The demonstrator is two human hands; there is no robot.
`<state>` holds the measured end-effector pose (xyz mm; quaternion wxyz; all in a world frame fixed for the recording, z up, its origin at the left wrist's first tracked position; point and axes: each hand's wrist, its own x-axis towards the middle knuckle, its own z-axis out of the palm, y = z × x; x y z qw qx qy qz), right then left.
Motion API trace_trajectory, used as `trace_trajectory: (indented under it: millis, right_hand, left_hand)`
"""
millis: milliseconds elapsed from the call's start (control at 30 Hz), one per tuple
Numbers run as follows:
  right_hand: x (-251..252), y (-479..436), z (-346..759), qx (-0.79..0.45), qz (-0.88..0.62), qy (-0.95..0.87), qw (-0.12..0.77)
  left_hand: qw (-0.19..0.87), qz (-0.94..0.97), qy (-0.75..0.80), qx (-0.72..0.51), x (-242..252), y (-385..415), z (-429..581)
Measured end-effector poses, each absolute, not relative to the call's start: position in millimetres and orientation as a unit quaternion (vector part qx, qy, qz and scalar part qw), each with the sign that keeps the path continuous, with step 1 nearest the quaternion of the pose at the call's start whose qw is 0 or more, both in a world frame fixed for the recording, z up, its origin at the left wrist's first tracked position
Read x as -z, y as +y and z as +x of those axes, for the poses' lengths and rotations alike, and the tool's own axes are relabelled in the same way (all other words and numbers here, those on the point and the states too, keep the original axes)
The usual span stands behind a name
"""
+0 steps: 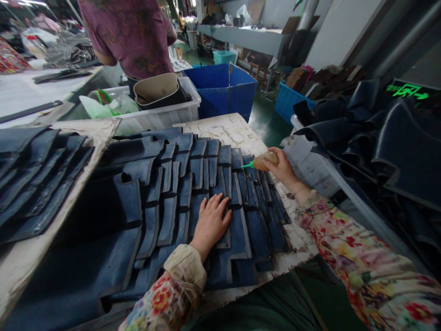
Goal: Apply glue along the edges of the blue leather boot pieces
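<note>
My right hand [283,169] is wrapped round a glue bottle [264,161], a soft amber one with a thin green nozzle pointing left. Its tip is over the edges of dark blue leather-like pieces [213,264], which overlap in stepped rows across the board. Glossy wet-looking lines run along the edges of the pieces at the right end. My left hand [214,219] lies flat on the middle of the rows, its fingers extended and holding nothing.
More blue pieces lie on a board [103,133] at left. Behind stand a white crate [193,110] and a blue bin [223,92], with a person [134,37] beyond. At right, a pale bin [330,170] overflows with dark pieces [409,147].
</note>
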<state>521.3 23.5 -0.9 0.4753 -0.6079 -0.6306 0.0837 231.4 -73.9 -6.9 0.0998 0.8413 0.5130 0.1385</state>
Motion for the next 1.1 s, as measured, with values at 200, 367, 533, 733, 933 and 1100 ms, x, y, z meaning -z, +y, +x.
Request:
trace_trajectory:
  millis: [200, 367, 533, 733, 933, 1100]
  right_hand:
    - [-2.3, 42.7, 524.4, -0.062, -0.612, -0.632, 0.472]
    - [-1.8, 57.7, 526.3, -0.066, -0.622, -0.619, 0.475]
    - [-1.8, 74.0, 527.2, -0.064, -0.635, -0.606, 0.475]
    - [-1.4, 97.6, 529.7, -0.062, -0.647, -0.596, 0.471]
    - [0.8, 118.1, 531.8, -0.058, -0.660, -0.578, 0.477]
    - [0.8, 135.4, 531.0, -0.060, -0.672, -0.566, 0.474]
  left_hand:
    - [0.096, 0.842, 0.511, -0.142, 9.8, -73.8, 230.7]
    - [0.095, 0.842, 0.511, -0.142, 11.0, -73.0, 230.4]
    - [0.100, 0.841, 0.514, -0.137, 8.6, -72.7, 230.5]
    - [0.108, 0.840, 0.513, -0.139, 7.6, -72.8, 229.9]
    - [0.112, 0.838, 0.515, -0.140, 8.2, -71.9, 230.1]
    - [0.118, 0.837, 0.516, -0.136, 7.8, -71.6, 230.0]
